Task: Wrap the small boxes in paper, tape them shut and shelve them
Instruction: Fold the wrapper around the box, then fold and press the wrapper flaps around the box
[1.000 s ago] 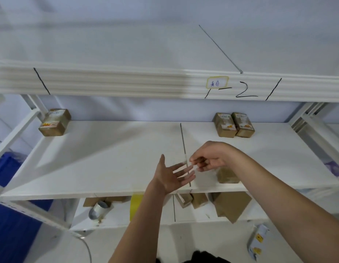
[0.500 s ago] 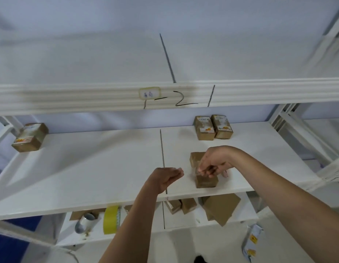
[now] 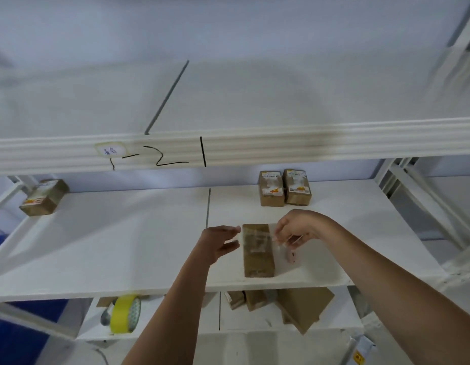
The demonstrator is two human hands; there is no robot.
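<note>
Storeroom: labelled white shelving [image 3: 97, 248]

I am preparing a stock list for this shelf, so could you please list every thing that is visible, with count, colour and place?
wrapped boxes: two, brown, end to end at the front of the middle shelf
tape strip: one, clear, stretched over the boxes between both hands
labelled boxes: two, brown, side by side at the back
single box: one, brown, back left corner
pink thing: one, right of the wrapped boxes, too blurred to name
tape roll: one, yellow, lower shelf
brown paper: some pieces, lower shelf
left hand: fingers at the strip's left end
right hand: fingers pinch the right end
</note>
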